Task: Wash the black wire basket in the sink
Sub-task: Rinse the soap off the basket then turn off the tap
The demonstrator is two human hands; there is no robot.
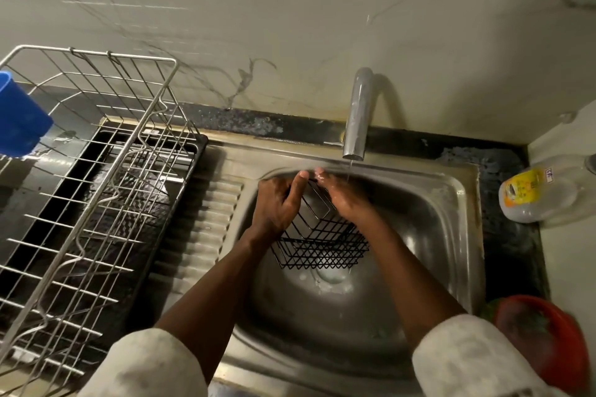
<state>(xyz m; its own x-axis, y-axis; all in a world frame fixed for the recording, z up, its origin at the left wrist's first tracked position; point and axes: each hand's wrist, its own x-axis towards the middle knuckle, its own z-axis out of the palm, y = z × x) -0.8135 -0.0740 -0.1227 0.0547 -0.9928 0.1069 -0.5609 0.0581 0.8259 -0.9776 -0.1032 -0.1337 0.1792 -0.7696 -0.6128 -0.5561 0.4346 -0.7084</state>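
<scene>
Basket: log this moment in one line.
basket: tilted in sink | left hand: holds basket | right hand: holds basket | tap: thin stream

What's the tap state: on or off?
On. A thin stream of water falls from the faucet spout beside the right hand.

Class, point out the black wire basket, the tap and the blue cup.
black wire basket (322,251): head view, front mesh wall.
tap (356,116): head view, middle of the spout.
blue cup (19,119): head view, side wall.

Bottle label (524,188): no legible text
</scene>
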